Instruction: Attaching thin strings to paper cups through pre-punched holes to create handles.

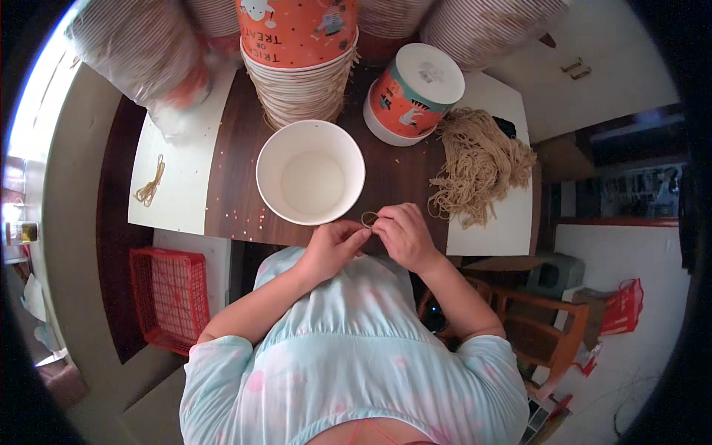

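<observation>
Okay, both hands meet just at the near edge of the table (237, 148). My left hand (334, 248) and right hand (404, 236) are pressed close, fingertips pinching a short piece of tan string (368, 218) between them; the string curls into a small loop just above the fingertips, right beside the rim of the white paper bucket (311, 172). That bucket stands upright and open, nothing inside, bare white bottom showing. Behind it a tall stack of nested buckets (300, 67) rises, orange printed one on top, many white rims below. To its right an orange and teal bucket (411, 93) sits upside down, white base up, slightly tilted. Just beside that, a big tangled heap of tan string (478, 163) lies on a white board (489, 222). Far left, a small bundle of string (150, 183) rests on another white board (178, 163), well apart from my hands. Bagged stacks of cups (141, 52) lie at the back left. A red crate (172, 297) sits on the floor below the table, contents cannot tell.
</observation>
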Demonstrator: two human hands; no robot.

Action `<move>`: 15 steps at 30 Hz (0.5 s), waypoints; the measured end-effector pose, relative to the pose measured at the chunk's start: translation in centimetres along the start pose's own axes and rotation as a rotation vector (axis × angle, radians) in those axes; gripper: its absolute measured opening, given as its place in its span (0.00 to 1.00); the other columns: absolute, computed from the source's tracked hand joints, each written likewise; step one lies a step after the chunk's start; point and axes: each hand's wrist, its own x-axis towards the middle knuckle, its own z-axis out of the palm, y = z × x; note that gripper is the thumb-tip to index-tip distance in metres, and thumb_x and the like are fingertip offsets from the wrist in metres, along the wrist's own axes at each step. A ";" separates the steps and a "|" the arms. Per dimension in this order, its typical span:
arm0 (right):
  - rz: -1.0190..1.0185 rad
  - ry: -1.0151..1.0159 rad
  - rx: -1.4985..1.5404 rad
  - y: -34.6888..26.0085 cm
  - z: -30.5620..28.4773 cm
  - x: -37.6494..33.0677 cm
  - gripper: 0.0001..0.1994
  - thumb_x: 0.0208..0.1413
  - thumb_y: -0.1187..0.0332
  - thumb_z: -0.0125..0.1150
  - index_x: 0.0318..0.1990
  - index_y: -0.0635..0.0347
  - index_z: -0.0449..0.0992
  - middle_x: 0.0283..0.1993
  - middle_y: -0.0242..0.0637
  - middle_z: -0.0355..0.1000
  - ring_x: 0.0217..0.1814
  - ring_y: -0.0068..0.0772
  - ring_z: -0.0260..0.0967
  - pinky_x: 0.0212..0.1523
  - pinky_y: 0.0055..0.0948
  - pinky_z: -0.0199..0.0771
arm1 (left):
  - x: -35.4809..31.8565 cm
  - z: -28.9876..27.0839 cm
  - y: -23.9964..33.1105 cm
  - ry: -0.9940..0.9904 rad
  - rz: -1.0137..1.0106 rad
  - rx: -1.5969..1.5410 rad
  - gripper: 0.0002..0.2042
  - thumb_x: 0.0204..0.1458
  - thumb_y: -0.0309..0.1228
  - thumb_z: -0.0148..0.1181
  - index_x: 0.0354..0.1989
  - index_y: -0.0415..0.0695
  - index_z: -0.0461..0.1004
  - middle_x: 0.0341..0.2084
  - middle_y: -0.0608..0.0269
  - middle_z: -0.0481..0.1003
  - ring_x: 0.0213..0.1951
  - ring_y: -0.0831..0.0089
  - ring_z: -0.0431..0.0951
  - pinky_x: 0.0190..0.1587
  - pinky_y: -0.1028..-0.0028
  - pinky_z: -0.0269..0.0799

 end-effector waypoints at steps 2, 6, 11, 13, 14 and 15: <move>-0.027 0.019 0.018 -0.3 0.0 -0.2 0.08 0.44 0.73 0.61 0.33 0.57 0.70 0.41 0.36 0.67 0.40 0.40 0.67 0.41 0.38 0.66 | 0.3 0.0 -0.5 -0.055 0.014 -0.018 0.08 0.58 0.28 0.54 0.39 0.36 0.74 0.28 0.66 0.75 0.28 0.82 0.72 0.32 0.80 0.70; 0.048 -0.047 0.121 0.1 0.3 -1.6 0.09 0.45 0.75 0.60 0.35 0.58 0.69 0.38 0.38 0.70 0.37 0.42 0.69 0.37 0.38 0.69 | -0.3 0.6 -0.1 0.003 0.125 0.022 0.06 0.57 0.27 0.54 0.37 0.36 0.74 0.28 0.67 0.75 0.28 0.82 0.72 0.32 0.81 0.70; 0.244 -0.131 -0.116 2.3 -0.3 -2.0 0.10 0.46 0.75 0.57 0.39 0.59 0.69 0.32 0.41 0.71 0.34 0.46 0.70 0.37 0.40 0.71 | -2.2 1.3 2.7 -0.002 0.190 0.088 0.04 0.55 0.25 0.55 0.34 0.37 0.74 0.29 0.67 0.74 0.30 0.83 0.71 0.32 0.82 0.67; 0.453 -0.294 -0.380 5.8 -1.5 -3.4 0.10 0.48 0.74 0.55 0.40 0.60 0.70 0.33 0.43 0.72 0.36 0.49 0.71 0.38 0.42 0.71 | -3.1 1.5 4.1 -0.012 0.256 0.035 0.04 0.55 0.24 0.55 0.34 0.37 0.75 0.29 0.67 0.74 0.29 0.83 0.70 0.31 0.82 0.66; 0.569 -0.362 -0.509 7.3 -2.5 -4.1 0.11 0.48 0.74 0.56 0.40 0.61 0.69 0.34 0.44 0.72 0.36 0.50 0.71 0.38 0.43 0.70 | -3.5 1.5 4.9 -0.022 0.321 -0.016 0.04 0.54 0.23 0.55 0.33 0.37 0.75 0.28 0.67 0.73 0.29 0.84 0.70 0.31 0.82 0.66; 0.721 -0.456 -0.587 8.1 -4.3 -4.0 0.14 0.46 0.75 0.57 0.43 0.62 0.69 0.39 0.45 0.71 0.41 0.51 0.69 0.42 0.44 0.69 | -3.7 1.5 5.4 -0.015 0.351 -0.042 0.04 0.54 0.22 0.54 0.31 0.37 0.75 0.27 0.67 0.73 0.28 0.84 0.69 0.30 0.83 0.65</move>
